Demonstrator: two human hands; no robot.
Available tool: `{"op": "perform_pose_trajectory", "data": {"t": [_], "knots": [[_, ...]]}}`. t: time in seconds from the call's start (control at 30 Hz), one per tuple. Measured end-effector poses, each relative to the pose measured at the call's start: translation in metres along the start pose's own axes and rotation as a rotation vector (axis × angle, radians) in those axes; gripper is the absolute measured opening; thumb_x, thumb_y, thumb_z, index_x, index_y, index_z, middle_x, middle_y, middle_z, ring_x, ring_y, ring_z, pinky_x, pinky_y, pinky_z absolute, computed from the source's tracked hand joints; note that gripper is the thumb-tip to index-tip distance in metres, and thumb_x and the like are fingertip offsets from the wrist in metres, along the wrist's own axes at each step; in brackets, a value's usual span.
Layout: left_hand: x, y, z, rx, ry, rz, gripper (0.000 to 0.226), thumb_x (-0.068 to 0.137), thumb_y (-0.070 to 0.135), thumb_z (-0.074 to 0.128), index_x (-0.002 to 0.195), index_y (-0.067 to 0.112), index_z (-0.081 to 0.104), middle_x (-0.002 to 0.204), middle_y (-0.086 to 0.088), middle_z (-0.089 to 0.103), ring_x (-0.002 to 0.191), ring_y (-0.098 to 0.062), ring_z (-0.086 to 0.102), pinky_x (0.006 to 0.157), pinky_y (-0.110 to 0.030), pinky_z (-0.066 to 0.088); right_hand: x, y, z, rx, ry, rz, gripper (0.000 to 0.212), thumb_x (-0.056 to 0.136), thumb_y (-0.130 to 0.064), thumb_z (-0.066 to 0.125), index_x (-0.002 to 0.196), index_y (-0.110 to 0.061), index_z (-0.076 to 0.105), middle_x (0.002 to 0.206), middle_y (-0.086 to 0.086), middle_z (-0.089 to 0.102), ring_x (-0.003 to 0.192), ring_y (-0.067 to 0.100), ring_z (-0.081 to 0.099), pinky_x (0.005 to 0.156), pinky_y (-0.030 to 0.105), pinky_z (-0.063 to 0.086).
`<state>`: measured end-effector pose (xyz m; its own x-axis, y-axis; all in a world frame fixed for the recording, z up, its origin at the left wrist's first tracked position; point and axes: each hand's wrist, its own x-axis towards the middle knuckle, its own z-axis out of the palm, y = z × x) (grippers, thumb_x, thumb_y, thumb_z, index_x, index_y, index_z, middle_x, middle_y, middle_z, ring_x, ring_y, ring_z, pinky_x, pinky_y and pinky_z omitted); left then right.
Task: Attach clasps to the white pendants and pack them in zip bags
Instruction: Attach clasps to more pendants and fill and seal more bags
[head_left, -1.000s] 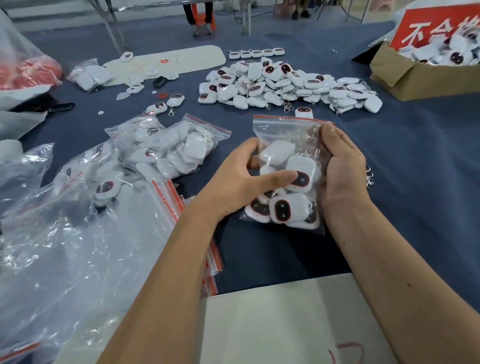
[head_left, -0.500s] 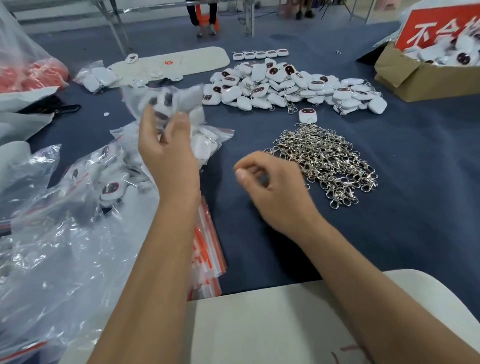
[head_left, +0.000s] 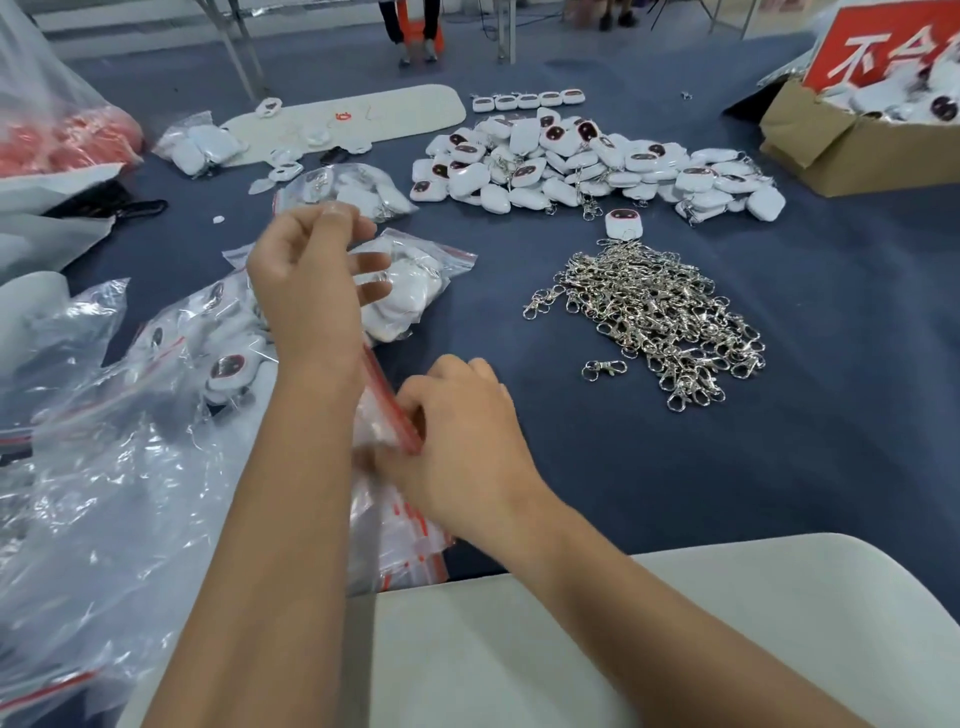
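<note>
Right grip (head_left: 457, 415) pinches the red-striped edge of an empty clear zip bag (head_left: 387, 415); left grip (head_left: 317, 275) raised, fingers loosely spread, blurred.

A: Far middle of the table (head_left: 857, 322)?
B: Heap of pendants (head_left: 582, 166); a row of pendants (head_left: 527, 100) just behind it; one single pendant (head_left: 623, 224) just in front.

A: Nearer, right of centre?
B: Pile of clasps (head_left: 660, 312), touching that single pendant; one loose clasp (head_left: 602, 368) at its near left edge.

A: Left side?
B: Filled bags (head_left: 415, 291), one more bag (head_left: 353, 192) behind them; stack of empty zip bags (head_left: 405, 540) at the near edge.

A: Far right?
B: Cardboard box (head_left: 831, 145), pendants in it.
</note>
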<state>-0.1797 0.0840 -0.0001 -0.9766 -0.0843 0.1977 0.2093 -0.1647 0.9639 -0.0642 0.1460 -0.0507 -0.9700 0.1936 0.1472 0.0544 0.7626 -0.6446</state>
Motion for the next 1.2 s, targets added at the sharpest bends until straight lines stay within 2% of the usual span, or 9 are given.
{"op": "perform_pose_trajectory", "data": {"t": [0.17, 0.37, 0.5, 0.63, 0.8, 0.9, 1.07, 1.13, 1.2], "knots": [[-0.002, -0.009, 0.003, 0.084, -0.038, 0.056, 0.013, 0.093, 0.019, 0.06, 0.091, 0.008, 0.068, 0.077, -0.001, 0.07, 0.064, -0.017, 0.065, 0.053, -0.027, 0.05, 0.005, 0.02, -0.011, 0.137, 0.135, 0.017, 0.041, 0.098, -0.026, 0.067, 0.061, -0.014, 0.056, 0.08, 0.007, 0.053, 0.081, 0.027, 0.05, 0.072, 0.039, 0.039], [-0.008, -0.019, 0.006, 0.303, -0.123, 0.196, 0.014, 0.09, 0.028, 0.061, 0.082, 0.018, 0.068, 0.082, -0.004, 0.073, 0.077, -0.03, 0.069, 0.076, -0.056, 0.058, 0.012, 0.03, -0.017, 0.215, 0.236, -0.002, 0.017, 0.1, -0.019, 0.066, 0.094, -0.015, 0.082, 0.081, 0.001, 0.059, 0.078, 0.016, 0.057, 0.071, 0.03, 0.044], [-0.015, -0.021, 0.012, 0.425, -0.261, 0.3, 0.012, 0.093, 0.028, 0.064, 0.085, 0.021, 0.069, 0.082, 0.007, 0.072, 0.079, -0.019, 0.07, 0.079, -0.046, 0.058, 0.021, 0.054, -0.033, 0.454, 0.34, 0.109, 0.011, 0.092, -0.018, 0.075, 0.085, -0.014, 0.082, 0.062, -0.013, 0.067, 0.057, -0.001, 0.057, 0.061, 0.024, 0.047], [-0.021, -0.028, 0.02, 0.438, -0.394, 0.236, 0.007, 0.093, 0.022, 0.07, 0.096, 0.016, 0.073, 0.086, 0.004, 0.073, 0.082, -0.017, 0.07, 0.081, -0.039, 0.059, 0.027, 0.078, -0.051, 0.592, 0.335, 0.163, 0.037, 0.09, -0.036, 0.078, 0.079, -0.002, 0.075, 0.065, 0.02, 0.068, 0.054, 0.016, 0.053, 0.054, 0.046, 0.05], [-0.021, -0.034, 0.021, 0.482, -0.399, 0.271, 0.004, 0.09, 0.018, 0.074, 0.093, 0.015, 0.074, 0.086, 0.013, 0.069, 0.075, -0.005, 0.065, 0.073, -0.023, 0.053, 0.025, 0.079, -0.057, 0.54, 0.246, 0.093, 0.049, 0.1, -0.037, 0.067, 0.082, 0.01, 0.068, 0.061, 0.023, 0.055, 0.058, 0.019, 0.042, 0.054, 0.052, 0.043], [-0.019, -0.035, 0.02, 0.539, -0.337, 0.374, 0.005, 0.09, 0.02, 0.073, 0.085, 0.018, 0.073, 0.082, 0.017, 0.07, 0.073, -0.004, 0.065, 0.073, -0.022, 0.052, 0.025, 0.071, -0.052, 0.455, 0.222, 0.057, 0.034, 0.103, -0.022, 0.063, 0.075, -0.003, 0.068, 0.06, 0.008, 0.054, 0.059, 0.012, 0.043, 0.059, 0.042, 0.042], [-0.021, -0.039, 0.018, 0.542, -0.327, 0.395, 0.012, 0.087, 0.026, 0.076, 0.097, 0.023, 0.071, 0.082, 0.014, 0.068, 0.073, -0.006, 0.065, 0.069, -0.014, 0.049, 0.022, 0.061, -0.041, 0.287, 0.256, 0.046, 0.012, 0.103, -0.018, 0.059, 0.093, -0.013, 0.063, 0.071, -0.005, 0.063, 0.058, 0.007, 0.053, 0.061, 0.024, 0.042], [-0.021, -0.041, 0.019, 0.503, -0.329, 0.348, 0.021, 0.088, 0.032, 0.073, 0.107, 0.025, 0.067, 0.085, 0.014, 0.068, 0.072, -0.003, 0.066, 0.067, -0.013, 0.049, 0.022, 0.061, -0.041, 0.283, 0.361, 0.073, 0.014, 0.103, -0.015, 0.06, 0.09, -0.011, 0.061, 0.069, -0.005, 0.061, 0.059, 0.007, 0.052, 0.059, 0.019, 0.04], [-0.02, -0.043, 0.018, 0.475, -0.355, 0.213, 0.031, 0.087, 0.039, 0.073, 0.114, 0.028, 0.062, 0.091, 0.011, 0.07, 0.078, -0.008, 0.07, 0.073, -0.023, 0.054, 0.022, 0.064, -0.045, 0.265, 0.465, 0.094, 0.016, 0.102, -0.014, 0.061, 0.087, -0.01, 0.063, 0.071, -0.003, 0.063, 0.063, 0.009, 0.055, 0.063, 0.021, 0.042]]}}
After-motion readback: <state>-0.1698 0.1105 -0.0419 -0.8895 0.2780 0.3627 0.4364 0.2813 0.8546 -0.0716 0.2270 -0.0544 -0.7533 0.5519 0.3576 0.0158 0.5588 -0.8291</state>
